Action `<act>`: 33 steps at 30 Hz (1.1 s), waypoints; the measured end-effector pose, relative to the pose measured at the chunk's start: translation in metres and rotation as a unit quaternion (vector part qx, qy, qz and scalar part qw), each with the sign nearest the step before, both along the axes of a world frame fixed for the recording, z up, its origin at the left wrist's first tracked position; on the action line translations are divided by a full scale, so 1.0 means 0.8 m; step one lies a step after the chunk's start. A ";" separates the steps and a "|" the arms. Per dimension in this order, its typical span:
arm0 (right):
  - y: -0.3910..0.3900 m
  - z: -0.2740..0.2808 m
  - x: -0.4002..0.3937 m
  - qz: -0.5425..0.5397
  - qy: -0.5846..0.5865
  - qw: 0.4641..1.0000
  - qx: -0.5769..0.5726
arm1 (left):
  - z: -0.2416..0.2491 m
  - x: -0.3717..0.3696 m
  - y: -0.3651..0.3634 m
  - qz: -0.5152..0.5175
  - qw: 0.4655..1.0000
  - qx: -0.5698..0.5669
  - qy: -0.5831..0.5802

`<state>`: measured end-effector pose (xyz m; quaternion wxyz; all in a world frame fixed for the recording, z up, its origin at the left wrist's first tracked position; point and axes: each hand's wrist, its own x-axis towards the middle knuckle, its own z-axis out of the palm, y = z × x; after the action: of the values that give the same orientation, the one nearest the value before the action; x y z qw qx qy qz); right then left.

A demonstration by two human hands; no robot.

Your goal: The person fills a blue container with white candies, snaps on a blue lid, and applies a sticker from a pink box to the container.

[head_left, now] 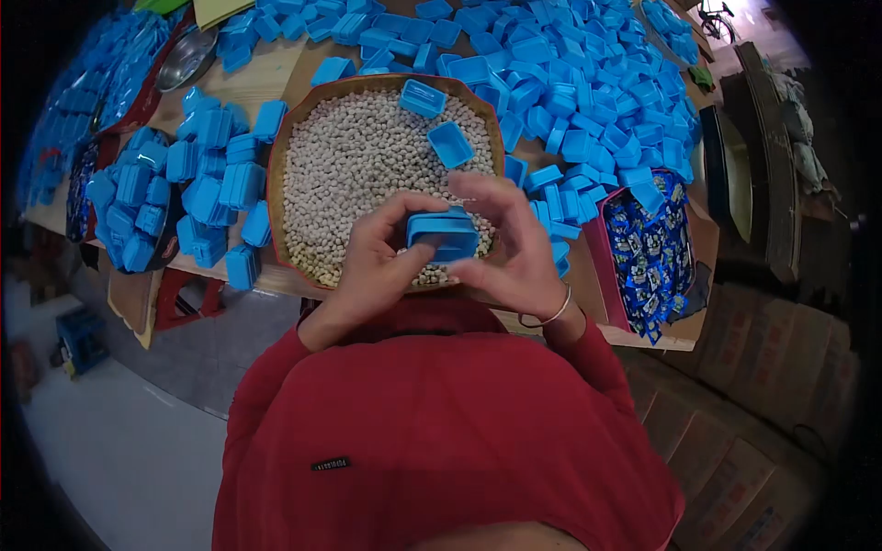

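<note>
1. Fingers [418,204] of the left hand [372,266] curl closed around the left end of a small blue box [443,234].
2. Right hand [514,253] pinches the same box from the right, thumb under, fingers over.
3. That box sits between both hands, just above the near rim of a wide basket [276,188] filled with pale round pellets [354,165].
4. Two open blue boxes [436,119] lie on the pellets.
5. Heaps of blue boxes [588,83] cover the table around the basket.

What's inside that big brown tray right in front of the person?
The tray holds pale pellets and two open blue boxes. The hands cover its near edge.
</note>
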<state>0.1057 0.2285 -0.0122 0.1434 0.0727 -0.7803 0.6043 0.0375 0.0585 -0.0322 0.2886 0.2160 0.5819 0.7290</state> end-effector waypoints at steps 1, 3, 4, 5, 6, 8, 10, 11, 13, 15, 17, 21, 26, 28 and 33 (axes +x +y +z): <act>0.003 -0.010 0.003 -0.017 -0.055 0.995 -0.076 | 0.001 0.004 0.003 0.017 0.999 0.008 0.029; 0.004 -0.016 0.005 -0.010 -0.077 0.990 -0.115 | 0.004 0.001 0.005 0.012 0.996 -0.011 0.087; 0.004 -0.019 0.005 -0.007 -0.069 0.991 -0.115 | 0.006 0.001 0.003 0.004 0.995 -0.023 0.093; 0.005 -0.023 0.006 -0.006 -0.060 0.991 -0.115 | 0.006 0.000 0.001 -0.007 0.994 -0.034 0.099; 0.006 -0.027 0.009 -0.011 -0.053 0.992 -0.114 | 0.004 0.000 -0.001 -0.004 0.994 -0.039 0.100; 0.009 -0.027 0.011 -0.013 -0.072 0.994 -0.086 | -0.006 -0.002 0.002 -0.018 0.995 -0.030 0.098; 0.007 -0.035 0.015 -0.029 -0.096 0.990 -0.101 | -0.008 -0.003 0.004 -0.034 0.995 -0.050 0.076; 0.007 -0.042 0.017 -0.053 -0.062 0.995 -0.056 | -0.011 -0.004 0.004 -0.042 0.995 -0.063 0.072; 0.005 -0.050 0.021 -0.082 -0.026 0.996 -0.028 | -0.019 -0.006 0.006 -0.057 0.994 -0.077 0.053; 0.001 -0.055 0.021 -0.128 -0.002 0.992 -0.015 | -0.023 -0.007 0.011 -0.053 0.993 -0.092 0.043; 0.008 -0.049 0.025 -0.177 0.028 0.983 0.042 | -0.032 -0.005 0.017 -0.039 0.997 -0.061 -0.004; 0.110 -0.033 0.070 -0.384 -0.042 0.858 0.339 | -0.043 -0.015 0.004 -0.028 0.989 -0.053 -0.134; 0.218 -0.074 0.149 -0.428 -0.160 0.683 0.570 | -0.024 -0.024 0.006 -0.050 0.965 -0.020 -0.258; 0.225 -0.080 0.153 -0.415 -0.146 0.702 0.560 | -0.020 -0.025 0.011 -0.047 0.956 -0.013 -0.290; 0.236 -0.072 0.151 -0.452 -0.130 0.730 0.495 | -0.030 -0.017 0.010 -0.034 0.973 -0.033 -0.227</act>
<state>0.2262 0.4171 -0.0697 0.2406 -0.3077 -0.9206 0.0000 0.0235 0.0665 -0.0562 0.4445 0.0546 0.5170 0.7295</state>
